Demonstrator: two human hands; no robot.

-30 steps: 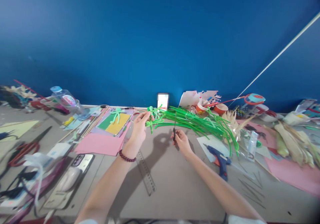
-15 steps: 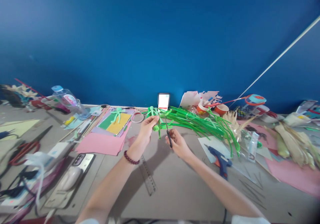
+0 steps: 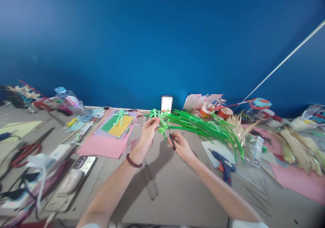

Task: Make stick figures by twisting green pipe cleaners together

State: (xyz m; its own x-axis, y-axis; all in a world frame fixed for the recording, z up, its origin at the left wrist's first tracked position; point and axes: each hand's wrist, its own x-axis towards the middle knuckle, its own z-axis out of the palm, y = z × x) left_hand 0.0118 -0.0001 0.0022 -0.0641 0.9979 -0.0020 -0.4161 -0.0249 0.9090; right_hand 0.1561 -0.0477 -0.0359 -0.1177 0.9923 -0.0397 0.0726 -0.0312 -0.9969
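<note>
Between the thumb and fingers of my left hand (image 3: 150,128) is a small green pipe-cleaner figure (image 3: 162,129), held up above the table. My right hand (image 3: 180,145) is closed around the black handles of a pair of scissors (image 3: 172,140). The blades point up and away, close beside the figure's right side; I cannot tell whether they touch it. Behind my hands lies a bundle of green pipe cleaners (image 3: 200,124). Two more light green figures are near: one (image 3: 119,117) on coloured sheets at the left, another (image 3: 154,113) just beyond my left hand.
A clear ruler (image 3: 150,180) lies between my forearms. At the right is a blue glue gun (image 3: 223,162) on pale paper. Pink paper (image 3: 101,146), a phone (image 3: 87,163) and large red-handled scissors (image 3: 26,153) are at the left. A lit phone screen (image 3: 166,104) stands against the blue wall.
The pipe-cleaner figure has turned in my left hand, its lower end now angled toward the right. Both hands stay in nearly the same place, scissors still held.
</note>
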